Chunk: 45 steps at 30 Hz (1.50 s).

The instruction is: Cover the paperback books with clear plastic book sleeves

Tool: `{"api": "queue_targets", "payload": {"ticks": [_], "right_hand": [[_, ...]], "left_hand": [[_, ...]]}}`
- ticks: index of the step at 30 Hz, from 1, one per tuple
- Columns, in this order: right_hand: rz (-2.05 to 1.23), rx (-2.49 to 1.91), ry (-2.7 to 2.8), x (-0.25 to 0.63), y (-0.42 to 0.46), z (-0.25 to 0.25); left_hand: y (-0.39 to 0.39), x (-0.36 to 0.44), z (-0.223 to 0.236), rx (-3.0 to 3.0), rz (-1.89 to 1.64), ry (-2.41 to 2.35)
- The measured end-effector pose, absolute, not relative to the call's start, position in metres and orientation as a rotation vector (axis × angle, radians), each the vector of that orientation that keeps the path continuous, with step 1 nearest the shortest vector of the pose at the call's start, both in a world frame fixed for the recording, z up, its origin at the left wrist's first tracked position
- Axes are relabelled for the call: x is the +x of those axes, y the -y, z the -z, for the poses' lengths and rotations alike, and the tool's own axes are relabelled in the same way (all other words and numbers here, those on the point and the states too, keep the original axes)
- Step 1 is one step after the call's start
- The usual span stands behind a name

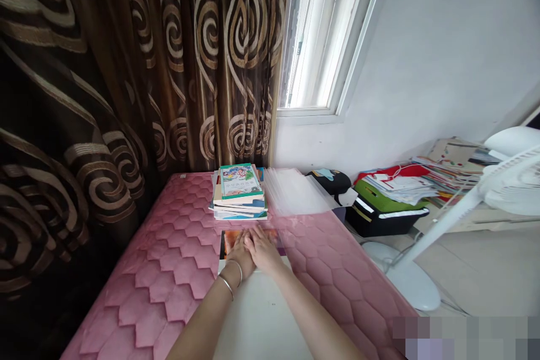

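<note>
My left hand (241, 251) lies flat with its fingers stretched forward on a book (228, 238) that has an orange and dark cover. Beside it and touching it, my right hand (264, 250) also rests flat on the cover, fingers extended. Most of the book is hidden by both hands. A faint clear sheet seems to reach past the book's far edge. Just beyond is a stack of books (240, 205), topped by a green-bordered one. To its right lies a pile of clear plastic sheets (297, 191). Two silver bangles circle my left wrist.
Everything sits on a pink quilted mattress (169, 270). Patterned curtains (181, 56) hang behind and left. On the right are a black bin (382, 219) with papers and a green item, more stacked papers (453, 163), and a white standing fan (447, 225).
</note>
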State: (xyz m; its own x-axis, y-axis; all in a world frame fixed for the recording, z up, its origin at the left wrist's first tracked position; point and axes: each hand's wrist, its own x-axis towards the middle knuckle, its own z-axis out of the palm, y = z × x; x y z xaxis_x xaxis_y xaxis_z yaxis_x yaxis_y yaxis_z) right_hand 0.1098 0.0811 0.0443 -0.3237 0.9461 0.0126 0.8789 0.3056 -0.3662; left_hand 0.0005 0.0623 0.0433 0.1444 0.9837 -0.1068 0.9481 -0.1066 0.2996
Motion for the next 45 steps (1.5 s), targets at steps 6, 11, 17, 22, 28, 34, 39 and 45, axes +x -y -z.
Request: {"api": "queue_targets", "payload": {"ticks": [6,11,17,22,28,34,39,45], "right_hand": [[-0.587,-1.624,2.408,0.108,-0.078,-0.047],[-0.426,-1.890,2.307,0.130,-0.080,-0.040],[-0.415,-2.016,2.268,0.152,-0.084,-0.034],[-0.394,-2.041,2.279,0.150,-0.083,-0.036],[-0.387,-2.067,2.282,0.147,-0.082,-0.042],[-0.501,-1.750,2.263,0.106,-0.076,-0.054],[-0.797,-1.612,2.294,0.094,-0.078,-0.055],[-0.531,-1.877,2.289,0.126,-0.081,-0.050]], "left_hand": [[-0.059,0.003,-0.051,2.139,-0.120,-1.905],[-0.055,-0.017,-0.057,1.949,-0.124,-2.159],[-0.051,-0.046,-0.050,1.855,-0.053,-2.378],[-0.059,-0.016,-0.052,1.921,-0.087,-2.396],[-0.063,0.008,-0.052,2.048,-0.161,-1.923],[-0.062,0.002,-0.042,2.085,-0.144,-1.905],[-0.064,0.003,-0.039,2.121,-0.113,-1.897],[-0.057,-0.012,-0.050,1.906,-0.179,-2.159]]}}
